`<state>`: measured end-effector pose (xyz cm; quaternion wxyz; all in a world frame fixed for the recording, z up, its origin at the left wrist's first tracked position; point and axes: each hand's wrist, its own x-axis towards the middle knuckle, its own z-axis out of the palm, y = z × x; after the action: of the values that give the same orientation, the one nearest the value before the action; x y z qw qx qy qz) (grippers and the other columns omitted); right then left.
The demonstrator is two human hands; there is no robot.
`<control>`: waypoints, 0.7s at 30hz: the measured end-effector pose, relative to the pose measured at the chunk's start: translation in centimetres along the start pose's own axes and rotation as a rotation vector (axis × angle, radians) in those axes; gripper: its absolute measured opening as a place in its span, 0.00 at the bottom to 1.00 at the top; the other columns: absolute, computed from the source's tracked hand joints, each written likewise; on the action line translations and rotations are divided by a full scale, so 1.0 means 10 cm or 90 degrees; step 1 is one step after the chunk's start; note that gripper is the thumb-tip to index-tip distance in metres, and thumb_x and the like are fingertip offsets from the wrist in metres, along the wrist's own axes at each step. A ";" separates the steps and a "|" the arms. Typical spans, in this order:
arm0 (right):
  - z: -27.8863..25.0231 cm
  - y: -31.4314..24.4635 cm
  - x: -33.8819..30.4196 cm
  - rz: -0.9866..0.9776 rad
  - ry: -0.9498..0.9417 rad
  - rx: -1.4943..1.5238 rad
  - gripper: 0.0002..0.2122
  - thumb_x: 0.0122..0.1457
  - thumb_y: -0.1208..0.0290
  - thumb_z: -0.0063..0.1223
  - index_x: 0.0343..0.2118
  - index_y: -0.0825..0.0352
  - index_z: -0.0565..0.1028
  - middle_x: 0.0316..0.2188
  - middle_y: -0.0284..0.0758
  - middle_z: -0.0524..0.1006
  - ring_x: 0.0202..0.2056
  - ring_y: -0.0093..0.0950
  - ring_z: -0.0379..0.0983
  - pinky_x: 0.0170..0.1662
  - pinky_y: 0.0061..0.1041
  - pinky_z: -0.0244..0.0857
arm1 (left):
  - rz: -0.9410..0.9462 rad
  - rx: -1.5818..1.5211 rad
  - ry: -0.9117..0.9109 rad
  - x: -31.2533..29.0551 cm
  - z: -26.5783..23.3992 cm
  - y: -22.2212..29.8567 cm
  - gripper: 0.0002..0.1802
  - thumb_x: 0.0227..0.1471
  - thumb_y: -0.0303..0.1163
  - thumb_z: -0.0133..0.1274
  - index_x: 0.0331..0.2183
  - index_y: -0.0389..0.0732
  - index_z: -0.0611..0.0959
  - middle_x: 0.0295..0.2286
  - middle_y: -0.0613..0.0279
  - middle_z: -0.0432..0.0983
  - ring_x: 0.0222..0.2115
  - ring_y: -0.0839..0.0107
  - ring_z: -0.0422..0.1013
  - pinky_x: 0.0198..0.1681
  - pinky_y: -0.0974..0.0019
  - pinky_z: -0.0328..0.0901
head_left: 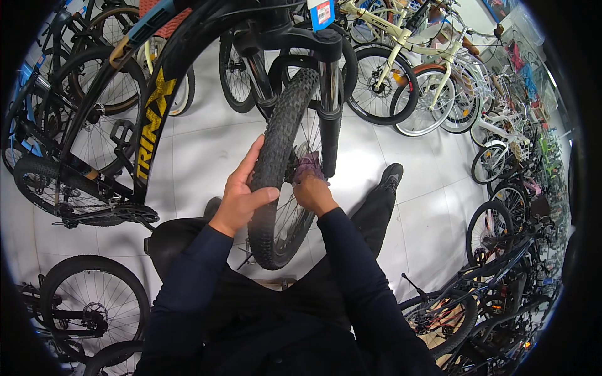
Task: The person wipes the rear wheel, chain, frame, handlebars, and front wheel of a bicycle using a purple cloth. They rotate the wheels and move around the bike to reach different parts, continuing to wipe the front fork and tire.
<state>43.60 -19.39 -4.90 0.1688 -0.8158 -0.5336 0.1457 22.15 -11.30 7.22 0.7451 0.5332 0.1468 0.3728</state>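
Note:
Between my knees stands a knobby black bicycle tire on a spoked front wheel. It sits in a black suspension fork. My left hand grips the tire from its left side, thumb across the tread and fingers along the sidewall. A crumpled purple-pink cloth is pinched in my right hand, pressed in by the wheel hub and the lower right fork leg. The cloth and my knuckles cover most of the hub. My right fingertips are partly hidden.
The black bike frame with yellow lettering reaches up and left from the fork. A blue and white tag hangs at the top. A cream bicycle and several others line the right. Another wheel stands at lower left.

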 end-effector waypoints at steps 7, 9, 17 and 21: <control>0.02 -0.04 0.38 0.096 -0.244 -0.122 0.22 0.59 0.70 0.48 0.51 0.82 0.73 0.50 0.59 0.78 0.52 0.53 0.77 0.53 0.44 0.72 | -0.021 0.020 0.010 -0.02 -0.02 0.04 0.57 0.42 0.23 0.60 0.72 0.39 0.55 0.52 0.54 0.76 0.51 0.68 0.75 0.58 0.65 0.65; 0.02 -0.08 0.49 0.082 -0.238 -0.188 0.17 0.57 0.71 0.48 0.39 0.80 0.81 0.45 0.60 0.80 0.46 0.57 0.80 0.47 0.53 0.74 | -0.022 0.020 0.011 -0.03 -0.03 0.05 0.57 0.41 0.22 0.59 0.72 0.39 0.56 0.52 0.55 0.77 0.50 0.68 0.75 0.58 0.66 0.66; -0.13 -0.12 0.20 0.012 -0.162 -0.158 0.18 0.58 0.67 0.48 0.44 0.79 0.76 0.40 0.58 0.81 0.41 0.52 0.82 0.45 0.48 0.76 | -0.012 0.007 -0.025 -0.04 -0.07 0.07 0.56 0.43 0.15 0.61 0.71 0.38 0.57 0.60 0.57 0.69 0.56 0.71 0.69 0.62 0.67 0.61; -0.20 -0.31 -0.01 0.081 -0.101 -0.139 0.24 0.59 0.69 0.44 0.55 0.82 0.67 0.56 0.61 0.72 0.49 0.50 0.79 0.52 0.44 0.73 | -0.021 -0.002 -0.012 -0.06 -0.05 0.06 0.56 0.43 0.15 0.62 0.71 0.37 0.57 0.61 0.56 0.67 0.58 0.70 0.67 0.64 0.65 0.59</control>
<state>41.83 -18.58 -1.74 0.0265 -0.8475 -0.5050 0.1614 21.20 -11.26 7.46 0.7535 0.5327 0.1478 0.3558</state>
